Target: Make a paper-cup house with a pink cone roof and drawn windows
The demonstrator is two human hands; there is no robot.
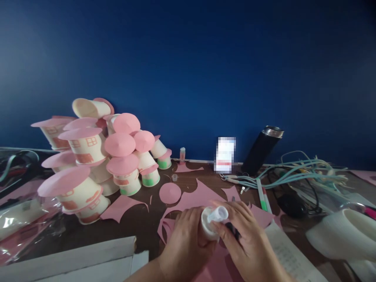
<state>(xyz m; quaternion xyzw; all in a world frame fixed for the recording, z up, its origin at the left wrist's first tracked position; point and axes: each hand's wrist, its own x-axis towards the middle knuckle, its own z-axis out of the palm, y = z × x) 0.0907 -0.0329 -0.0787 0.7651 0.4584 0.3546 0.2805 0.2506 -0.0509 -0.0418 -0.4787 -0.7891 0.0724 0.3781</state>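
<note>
My left hand [188,237] is wrapped around a white paper cup [205,226], mostly covered by the fingers, its round end facing up. Against that end my right hand [245,235] pinches a small white bottle [217,214] between thumb and fingers; the bottle is tilted, and its contents cannot be made out. Under both hands lie cut sheets of pink paper [199,196]. Just beyond them is a pink paper disc [170,193]. To the left stands a pile of paper cups with drawn windows and pink cone roofs [85,145].
At the back are a small bottle [182,155], a little cap [174,178], a lit phone [225,154] and a leaning black flask [261,150]. Pale blue cables [282,176], a black mouse [292,204] and white cups [343,235] lie right. A white box [82,258] sits front left.
</note>
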